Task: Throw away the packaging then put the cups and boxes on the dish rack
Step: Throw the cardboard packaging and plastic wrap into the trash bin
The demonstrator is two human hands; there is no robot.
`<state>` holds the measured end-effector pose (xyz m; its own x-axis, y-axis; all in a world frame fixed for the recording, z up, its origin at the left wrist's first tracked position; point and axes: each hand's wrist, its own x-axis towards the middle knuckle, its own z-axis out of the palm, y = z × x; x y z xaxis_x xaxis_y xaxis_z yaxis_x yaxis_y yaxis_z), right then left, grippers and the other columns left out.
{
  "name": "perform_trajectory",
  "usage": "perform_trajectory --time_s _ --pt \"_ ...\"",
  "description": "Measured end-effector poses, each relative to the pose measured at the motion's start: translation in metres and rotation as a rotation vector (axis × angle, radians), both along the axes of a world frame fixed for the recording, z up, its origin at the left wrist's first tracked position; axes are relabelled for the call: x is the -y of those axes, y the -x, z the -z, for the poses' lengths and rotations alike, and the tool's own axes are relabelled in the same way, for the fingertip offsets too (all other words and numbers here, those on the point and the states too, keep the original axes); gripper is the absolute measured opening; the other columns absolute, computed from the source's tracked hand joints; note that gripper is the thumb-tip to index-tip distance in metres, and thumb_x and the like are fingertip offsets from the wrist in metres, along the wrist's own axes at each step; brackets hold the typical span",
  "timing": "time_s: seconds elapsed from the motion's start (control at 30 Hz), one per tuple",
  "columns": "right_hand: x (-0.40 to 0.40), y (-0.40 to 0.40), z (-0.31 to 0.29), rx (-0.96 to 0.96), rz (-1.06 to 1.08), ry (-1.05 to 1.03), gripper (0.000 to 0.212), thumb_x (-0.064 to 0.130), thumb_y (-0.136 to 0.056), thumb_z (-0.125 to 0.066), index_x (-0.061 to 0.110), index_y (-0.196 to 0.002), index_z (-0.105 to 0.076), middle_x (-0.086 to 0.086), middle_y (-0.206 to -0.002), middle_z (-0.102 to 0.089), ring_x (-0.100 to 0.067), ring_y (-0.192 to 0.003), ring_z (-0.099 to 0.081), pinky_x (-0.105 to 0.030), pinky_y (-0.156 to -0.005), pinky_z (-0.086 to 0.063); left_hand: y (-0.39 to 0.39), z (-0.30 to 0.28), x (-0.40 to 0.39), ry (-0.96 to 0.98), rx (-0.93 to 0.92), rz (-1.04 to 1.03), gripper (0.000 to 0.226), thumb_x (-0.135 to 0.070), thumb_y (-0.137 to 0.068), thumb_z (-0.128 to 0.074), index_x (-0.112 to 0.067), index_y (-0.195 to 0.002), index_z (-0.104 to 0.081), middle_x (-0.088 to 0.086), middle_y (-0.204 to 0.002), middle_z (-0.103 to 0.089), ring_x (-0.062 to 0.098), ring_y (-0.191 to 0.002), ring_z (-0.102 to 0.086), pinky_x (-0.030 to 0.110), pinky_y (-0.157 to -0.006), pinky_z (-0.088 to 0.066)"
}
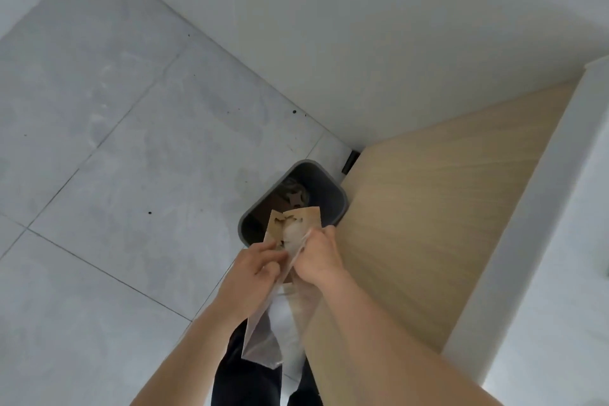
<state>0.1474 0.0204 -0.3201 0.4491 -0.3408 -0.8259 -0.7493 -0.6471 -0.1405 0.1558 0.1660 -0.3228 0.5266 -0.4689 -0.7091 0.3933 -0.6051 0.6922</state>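
Observation:
I look straight down at a dark grey trash bin on the floor, with some brown scraps inside it. Just above its near rim I hold the packaging: a piece of brown cardboard with cut-out holes, and a clear plastic bag that hangs down below my hands. My left hand grips the cardboard from the left. My right hand pinches the top edge of the plastic bag and the cardboard from the right. No cups, boxes or dish rack are in view.
The bin stands against a light wooden cabinet side on the right, under a white countertop edge. A white wall runs behind. Grey floor tiles spread out to the left. My dark trousers show below.

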Motion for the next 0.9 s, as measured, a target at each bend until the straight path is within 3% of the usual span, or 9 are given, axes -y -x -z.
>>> perform_trajectory --time_s 0.07,0.17,0.27,0.37,0.57,0.9 --pt "0.001 -0.004 0.020 0.006 -0.032 -0.017 0.039 0.029 -0.089 -0.065 0.015 -0.124 -0.056 -0.009 -0.124 -0.046 -0.025 -0.106 -0.051 -0.034 -0.089 -0.052 0.000 0.027 0.001 0.001 -0.025 -0.001 0.033 -0.011 -0.101 -0.042 -0.014 -0.098 -0.075 0.012 -0.119 -0.062 0.030 -0.116 -0.057 0.051 -0.108 -0.043" --pt "0.007 -0.012 0.045 0.045 -0.037 -0.049 0.033 0.023 -0.093 -0.056 0.014 -0.125 -0.058 -0.010 -0.131 -0.049 -0.032 -0.121 -0.052 -0.042 -0.104 -0.046 0.001 0.064 0.005 -0.082 -0.031 -0.007 0.037 -0.023 -0.104 -0.036 -0.023 -0.128 -0.065 -0.003 -0.143 -0.051 0.018 -0.140 -0.041 0.036 -0.117 -0.031" --pt "0.020 -0.018 0.060 0.018 -0.176 -0.007 0.047 0.021 -0.099 -0.041 0.016 -0.146 -0.042 -0.013 -0.159 -0.029 -0.036 -0.149 -0.019 -0.050 -0.121 -0.024 -0.001 0.096 0.009 -0.224 0.087 0.114 0.046 -0.037 -0.106 -0.024 -0.023 -0.141 -0.052 0.001 -0.154 -0.044 0.021 -0.150 -0.026 0.041 -0.120 -0.029" --pt "0.028 -0.018 0.057 0.015 -0.282 0.052 0.053 0.026 -0.102 -0.039 0.016 -0.153 -0.029 -0.013 -0.163 -0.023 -0.035 -0.150 -0.014 -0.051 -0.121 -0.024 -0.003 0.105 0.007 -0.401 0.144 0.179 0.057 -0.045 -0.104 -0.018 -0.021 -0.154 -0.031 0.003 -0.163 -0.030 0.025 -0.152 -0.020 0.044 -0.123 -0.025" --pt "0.028 -0.012 0.007 0.003 -0.403 0.102 0.062 0.042 -0.102 -0.041 0.018 -0.155 -0.022 -0.013 -0.165 -0.018 -0.033 -0.152 -0.012 -0.051 -0.123 -0.020 -0.010 0.062 0.004 -0.446 0.285 0.309 0.062 -0.055 -0.101 -0.021 -0.026 -0.155 -0.027 0.000 -0.164 -0.027 0.025 -0.152 -0.021 0.043 -0.122 -0.025" --pt "0.021 -0.005 -0.111 0.099 -0.427 0.158 0.066 0.044 -0.100 -0.042 0.017 -0.156 -0.020 -0.013 -0.165 -0.016 -0.032 -0.152 -0.010 -0.051 -0.123 -0.016 -0.044 -0.061 0.006 -0.468 0.482 0.468 0.061 -0.051 -0.102 -0.026 -0.024 -0.156 -0.023 0.001 -0.165 -0.024 0.025 -0.153 -0.018 0.042 -0.124 -0.017"
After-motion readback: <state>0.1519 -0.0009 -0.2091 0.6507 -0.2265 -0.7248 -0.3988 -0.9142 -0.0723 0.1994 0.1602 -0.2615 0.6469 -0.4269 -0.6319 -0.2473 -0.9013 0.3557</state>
